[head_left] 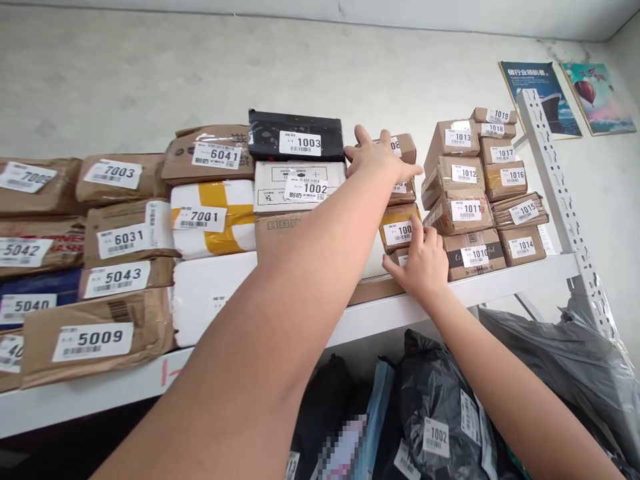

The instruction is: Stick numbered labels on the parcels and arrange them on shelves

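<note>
My left hand (379, 160) reaches up to the top of a narrow stack of parcels, its fingers spread apart. It lies in front of a brown cardboard box (407, 145) whose label ends in 8, and hides much of it; firm contact cannot be made out. Lower down, my right hand (425, 263) has its fingers and thumb apart at the right side of a yellow-taped box (390, 229) with a label starting 100. Its fingertips are at that box's edge. Left of my left hand stand a black box (265, 133) labelled 1003 and a white box (270, 175) labelled 1002.
A white metal shelf (540, 268) carries labelled parcels, including stacked boxes (440, 143) on the right and a brown parcel (37, 347) at the left. Below are black plastic-wrapped parcels (425, 373). A perforated upright (550, 160) stands at the right, near two wall posters (595, 120).
</note>
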`<move>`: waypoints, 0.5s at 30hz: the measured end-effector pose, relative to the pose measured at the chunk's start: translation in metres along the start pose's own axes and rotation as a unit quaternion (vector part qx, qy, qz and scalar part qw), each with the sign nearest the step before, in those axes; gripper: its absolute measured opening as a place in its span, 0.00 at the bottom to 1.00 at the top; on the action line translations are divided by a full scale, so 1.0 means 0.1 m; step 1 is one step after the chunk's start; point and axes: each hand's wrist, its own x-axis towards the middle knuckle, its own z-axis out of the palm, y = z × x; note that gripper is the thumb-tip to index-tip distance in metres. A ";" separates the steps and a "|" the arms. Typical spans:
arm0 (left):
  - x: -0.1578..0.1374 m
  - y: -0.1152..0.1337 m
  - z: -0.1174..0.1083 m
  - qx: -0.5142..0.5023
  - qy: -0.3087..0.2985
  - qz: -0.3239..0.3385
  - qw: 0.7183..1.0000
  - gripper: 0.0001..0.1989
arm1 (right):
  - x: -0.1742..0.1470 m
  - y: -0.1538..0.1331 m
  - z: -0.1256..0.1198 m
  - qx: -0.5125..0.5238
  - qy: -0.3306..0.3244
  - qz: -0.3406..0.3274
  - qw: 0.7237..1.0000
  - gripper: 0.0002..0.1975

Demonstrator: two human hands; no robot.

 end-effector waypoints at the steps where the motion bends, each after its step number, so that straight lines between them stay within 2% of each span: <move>1: 0.01 0.00 -0.01 -0.009 0.009 -0.003 1.000 0.51 | 0.03 -0.03 0.01 0.005 0.015 0.000 1.000 0.42; 5: 0.00 0.01 -0.02 -0.029 0.048 0.002 0.998 0.42 | 0.29 -0.18 0.08 0.016 0.081 0.021 0.996 0.49; 7: -0.03 0.00 -0.02 -0.032 0.062 0.008 0.998 0.40 | 0.49 -0.26 0.12 0.022 0.105 0.032 0.994 0.50; 11: -0.10 -0.05 -0.06 -0.055 0.070 0.018 0.996 0.34 | 0.80 -0.39 0.18 0.050 0.109 0.059 0.991 0.47; 15: -0.16 -0.09 -0.12 -0.065 0.084 0.036 0.994 0.25 | 0.89 -0.41 0.19 0.082 0.113 0.067 0.988 0.48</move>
